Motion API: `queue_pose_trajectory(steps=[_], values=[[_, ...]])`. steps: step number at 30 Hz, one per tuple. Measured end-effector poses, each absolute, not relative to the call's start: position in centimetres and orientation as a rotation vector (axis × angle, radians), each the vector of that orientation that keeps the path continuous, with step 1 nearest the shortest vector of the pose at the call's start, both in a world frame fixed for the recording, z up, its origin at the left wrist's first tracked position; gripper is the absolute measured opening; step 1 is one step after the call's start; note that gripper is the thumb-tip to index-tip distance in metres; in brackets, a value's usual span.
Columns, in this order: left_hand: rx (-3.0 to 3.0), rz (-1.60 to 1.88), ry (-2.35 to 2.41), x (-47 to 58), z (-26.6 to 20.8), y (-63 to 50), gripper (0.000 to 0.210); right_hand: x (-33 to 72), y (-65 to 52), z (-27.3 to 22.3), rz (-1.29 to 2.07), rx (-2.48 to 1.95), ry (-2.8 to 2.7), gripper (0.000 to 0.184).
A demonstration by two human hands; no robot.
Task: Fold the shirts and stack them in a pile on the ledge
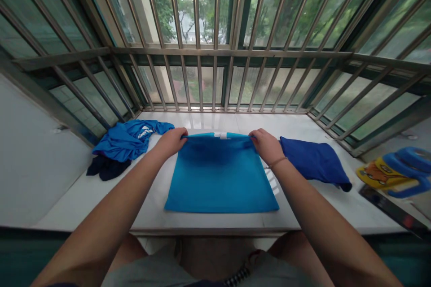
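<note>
A bright blue cloth garment point(222, 184), folded into a rough rectangle, hangs and rests over the white sill in front of me. My left hand point(173, 140) pinches its far left corner, and my right hand point(266, 144) pinches the far right corner. Between the two hands the far edge is stretched taut, with a small white patch, perhaps a label, at its middle. Both sets of fingers are closed on the fabric. The garment's exact kind cannot be made out.
Crumpled blue clothing point(123, 141) with white print lies at the left over a dark cloth point(107, 168). To the right is a folded dark blue cloth point(313, 159). A yellow and blue cup point(392, 172) stands far right by a black box point(392, 210). Metal bars point(215, 51) line the window.
</note>
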State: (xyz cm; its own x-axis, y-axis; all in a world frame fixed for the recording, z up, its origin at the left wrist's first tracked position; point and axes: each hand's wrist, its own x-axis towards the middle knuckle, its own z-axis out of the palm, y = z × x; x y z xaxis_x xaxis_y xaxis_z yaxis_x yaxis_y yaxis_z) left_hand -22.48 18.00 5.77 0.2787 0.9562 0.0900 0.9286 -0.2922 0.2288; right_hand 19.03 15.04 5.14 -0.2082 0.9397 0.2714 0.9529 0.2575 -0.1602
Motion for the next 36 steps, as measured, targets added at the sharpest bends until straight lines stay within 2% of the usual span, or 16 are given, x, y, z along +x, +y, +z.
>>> queue_pose_trajectory(steps=[6,11,15,21,25,30,31,33,36], values=[[2.422,0.424,1.626,-23.1,-4.7,7.4,0.016,19.9,5.1,-3.8,0.011,-1.685,-2.362,0.027],[2.509,0.592,1.682,-23.7,-10.5,2.0,0.027,21.5,0.4,-9.1,-0.05,-1.564,-2.386,0.03],[2.545,0.748,1.722,-23.5,-11.4,0.1,0.029,21.4,-1.1,-9.3,-0.165,-1.547,-2.282,0.029],[2.575,0.792,1.769,-22.9,-13.3,-3.1,0.03,19.5,-3.9,-11.2,-0.195,-1.533,-2.238,0.036],[2.665,0.751,1.762,-23.0,-14.3,-5.3,0.047,18.9,-5.5,-12.7,-0.242,-1.56,-2.206,0.041],[2.687,0.669,1.662,-24.3,-14.6,-7.4,0.072,19.1,-7.8,-12.2,-0.187,-1.611,-2.286,0.061],[2.691,0.667,1.635,-24.9,-14.8,-7.9,0.072,19.3,-8.4,-12.2,-0.185,-1.604,-2.316,0.065],[2.702,0.711,1.588,-26.1,-15.4,-8.7,0.059,20.0,-9.5,-12.4,-0.197,-1.58,-2.373,0.069],[2.66,0.788,1.537,-28.0,-15.9,-9.6,0.038,21.7,-10.5,-12.8,-0.222,-1.569,-2.42,0.065]])
